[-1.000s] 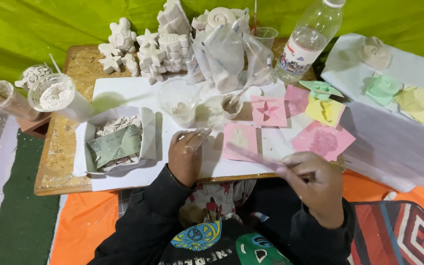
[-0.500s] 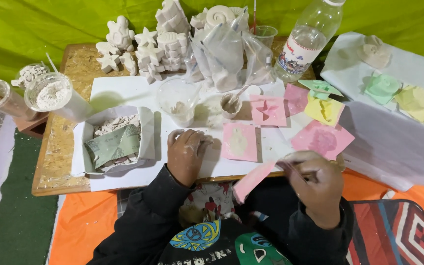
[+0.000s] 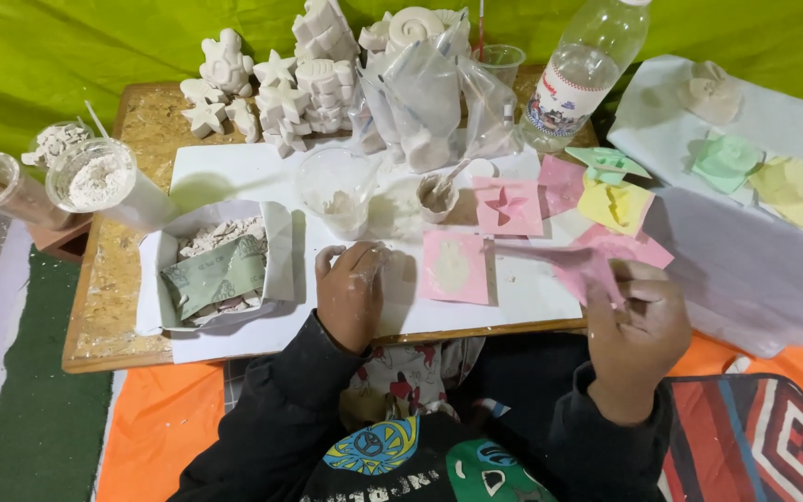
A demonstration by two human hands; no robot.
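My left hand point(image 3: 350, 293), dusted with white powder, rests on the white sheet point(image 3: 243, 172) covering the low wooden table, fingers loosely curled with nothing visible in it, just left of a pink mould point(image 3: 454, 268) filled with pale plaster. My right hand point(image 3: 638, 316) holds a pink flexible mould point(image 3: 569, 263) up above the table's right front edge; the mould is blurred. Behind my left hand stand a clear plastic cup point(image 3: 338, 191) with white residue and a small cup with a stick point(image 3: 439, 193).
White plaster figures point(image 3: 276, 74) and plastic bags point(image 3: 425, 88) line the table's back, next to a clear bottle point(image 3: 587, 70). More pink, yellow and green moulds point(image 3: 606, 191) lie right. A paper-lined box of plaster scraps point(image 3: 216, 265) sits left, with powder cups point(image 3: 95, 177) beyond.
My right hand has lifted the pink mould from below the table edge up and rightwards. My left hand stayed on the sheet beside the filled pink mould.
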